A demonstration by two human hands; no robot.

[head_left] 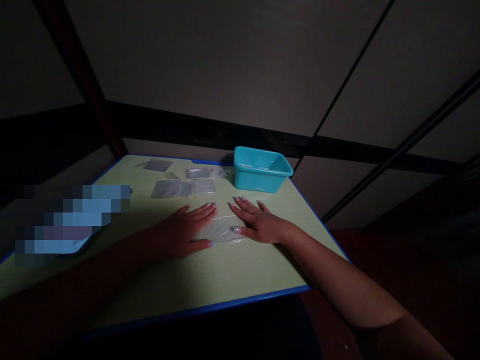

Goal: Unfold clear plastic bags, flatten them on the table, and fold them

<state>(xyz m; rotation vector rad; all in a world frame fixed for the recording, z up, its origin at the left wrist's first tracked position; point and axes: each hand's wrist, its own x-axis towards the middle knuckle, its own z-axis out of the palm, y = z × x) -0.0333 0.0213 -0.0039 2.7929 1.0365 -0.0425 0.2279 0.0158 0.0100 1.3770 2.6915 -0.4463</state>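
Hands are shown laid flat, palms down and fingers spread, on a pale green surface [225, 270] edged in blue. A clear plastic bag [222, 230] is pressed against the surface between them, near the middle of the surface: the left hand [185, 230] is laid over its left edge, and the right hand [258, 222] over its right edge, the thumb resting on the film. Nothing is gripped; both hands are opened out, the fingertips of the two nearly meeting above the bag. A turquoise plastic tub [261, 175] is seen just beyond the right hand, at the far edge of the surface, its opening turned upward. Further clear bags [182, 187] are spread flat in a loose group at the far left of the surface, well apart from the hands. A blurred patch is seen at the left edge of the view. Dim lighting is noted throughout, and fine detail of the bag's contents cannot be told.
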